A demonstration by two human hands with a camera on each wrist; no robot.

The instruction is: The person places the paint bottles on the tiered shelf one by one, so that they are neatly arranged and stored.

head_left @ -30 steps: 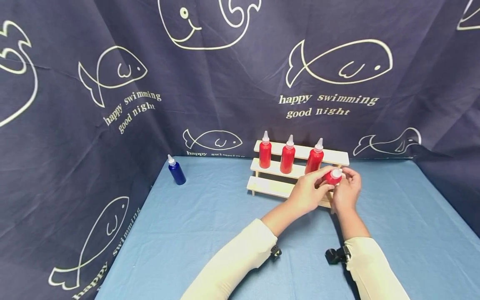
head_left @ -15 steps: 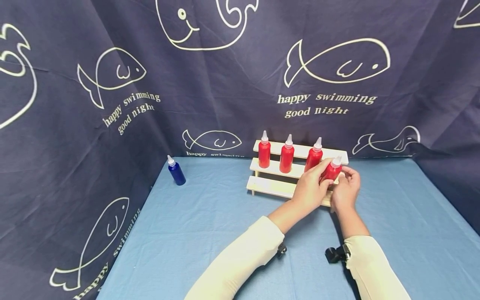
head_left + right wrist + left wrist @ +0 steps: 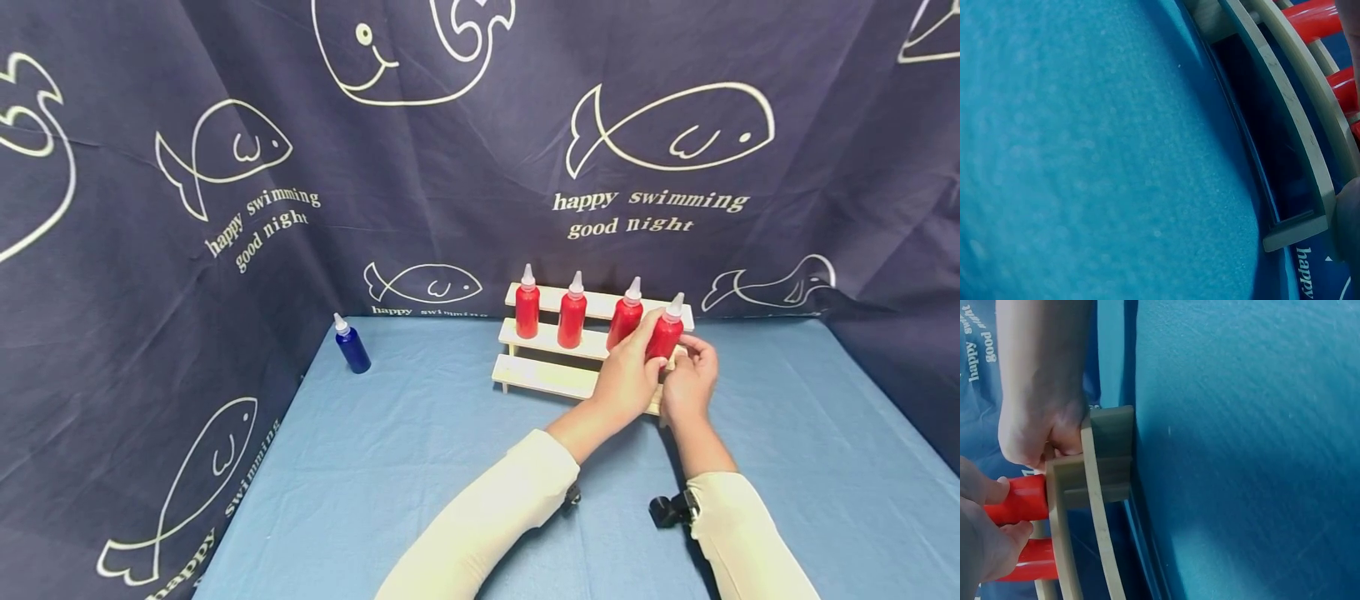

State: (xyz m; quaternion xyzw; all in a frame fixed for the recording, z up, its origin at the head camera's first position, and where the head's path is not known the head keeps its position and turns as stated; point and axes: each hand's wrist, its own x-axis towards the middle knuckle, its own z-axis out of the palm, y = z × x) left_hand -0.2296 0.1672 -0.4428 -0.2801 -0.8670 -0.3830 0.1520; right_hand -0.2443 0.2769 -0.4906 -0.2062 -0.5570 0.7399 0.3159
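Observation:
My left hand (image 3: 624, 382) grips a red squeeze bottle (image 3: 666, 337) with a clear pointed cap, upright at the right end of the wooden tiered rack (image 3: 546, 375). In the left wrist view, thumb and fingertips pinch the red bottle (image 3: 1027, 499), its base right at the middle shelf's edge. Beside it, the fingers of my right hand (image 3: 688, 387) curl round the rack's right end; the left wrist view shows that hand (image 3: 1044, 422) in a fist there. Three more red bottles (image 3: 572, 320) line the middle shelf to the left.
A blue squeeze bottle (image 3: 353, 350) with a clear cap stands apart at the back left of the blue-covered table (image 3: 405, 450). Behind the rack hangs a dark fish-print curtain (image 3: 450, 192). The rack's front shelf runs low before the bottles.
The red bottle in my left hand has gone from tilted toward the head camera to upright, its cap now pointing up. My right hand has stayed at the rack's end.

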